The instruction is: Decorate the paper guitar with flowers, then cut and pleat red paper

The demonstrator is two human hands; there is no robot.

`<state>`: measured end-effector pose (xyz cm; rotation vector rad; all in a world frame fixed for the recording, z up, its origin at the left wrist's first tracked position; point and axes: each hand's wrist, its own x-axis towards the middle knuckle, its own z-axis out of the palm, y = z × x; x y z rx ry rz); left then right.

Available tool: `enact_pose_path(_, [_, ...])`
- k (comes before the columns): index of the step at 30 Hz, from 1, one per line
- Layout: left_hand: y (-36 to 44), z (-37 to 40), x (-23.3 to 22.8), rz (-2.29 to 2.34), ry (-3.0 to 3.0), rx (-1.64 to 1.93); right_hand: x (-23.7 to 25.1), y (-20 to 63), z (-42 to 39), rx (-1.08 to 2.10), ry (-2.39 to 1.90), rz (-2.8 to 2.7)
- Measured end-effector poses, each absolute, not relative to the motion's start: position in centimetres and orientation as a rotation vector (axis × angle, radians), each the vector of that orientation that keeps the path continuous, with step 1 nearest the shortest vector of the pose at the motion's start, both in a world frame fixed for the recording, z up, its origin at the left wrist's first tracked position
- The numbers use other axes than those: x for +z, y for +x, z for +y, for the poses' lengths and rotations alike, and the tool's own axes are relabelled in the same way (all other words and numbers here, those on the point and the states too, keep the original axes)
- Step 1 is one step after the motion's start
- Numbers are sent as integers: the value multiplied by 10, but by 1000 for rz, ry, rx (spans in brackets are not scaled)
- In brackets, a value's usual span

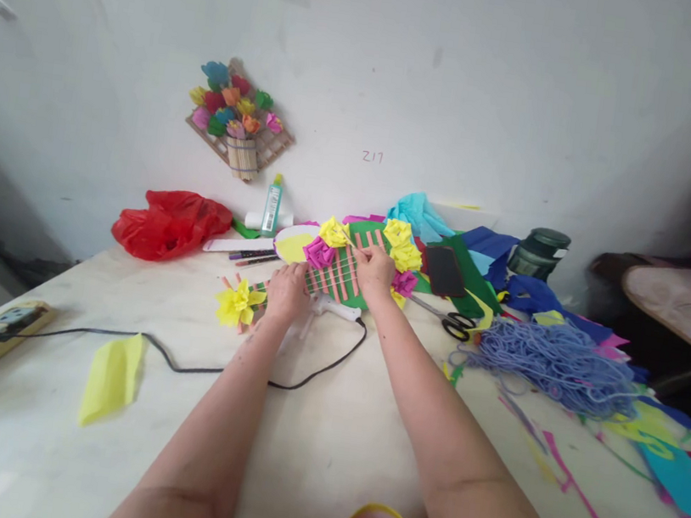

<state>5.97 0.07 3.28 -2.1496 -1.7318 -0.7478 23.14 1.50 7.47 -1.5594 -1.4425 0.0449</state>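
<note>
Both hands point(287, 289) point(373, 268) pressing slatted paper-flower panel point(344, 272).

I see a woven lattice panel point(344, 272) lying flat on the pale table, towards the far edge near the wall. It is built of thin pinkish sticks laid in a grid over a green backing sheet, and it sits skewed, its long side running from lower left to upper right. Crumpled paper flowers sit around its border: a yellow flower point(335, 232) and a magenta flower point(319, 252) at the upper-left corner, two more yellow blooms point(403, 246) at the upper right, and a small magenta one point(405, 283) on the right edge. A larger, loose yellow bloom point(236, 304) lies at the panel's lower-left end, beside stick ends poking out.
</note>
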Motion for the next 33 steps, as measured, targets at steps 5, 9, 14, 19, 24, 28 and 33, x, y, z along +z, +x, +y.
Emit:
enact_pose_path(5, [59,1,32,-1717,-2150,-758,76,228,11,21,-1619,-1439])
enact_pose_path(9, [59,1,32,-1724,-2160,-754,78,224,10,-19,-1736,-1531])
enact_pose_path(14, [59,0,33,-1770,-2170,-727,77,223,10,-49,-1778,-1595])
enact_pose_path(19, [60,0,34,-1784,-2155,-719,74,225,10,-86,-1714,-1564])
enact_pose_path(24, [61,-1,34,-1747,-2146,-742,74,227,6,-71,-1640,-1483])
enact_pose_path(28, [61,-2,35,-1750,-2079,-739,75,227,-1,-31,-1641,-1454])
enact_pose_path(33, [61,-4,38,-1768,-1982,-780,78,224,-12,31,-1654,-1443])
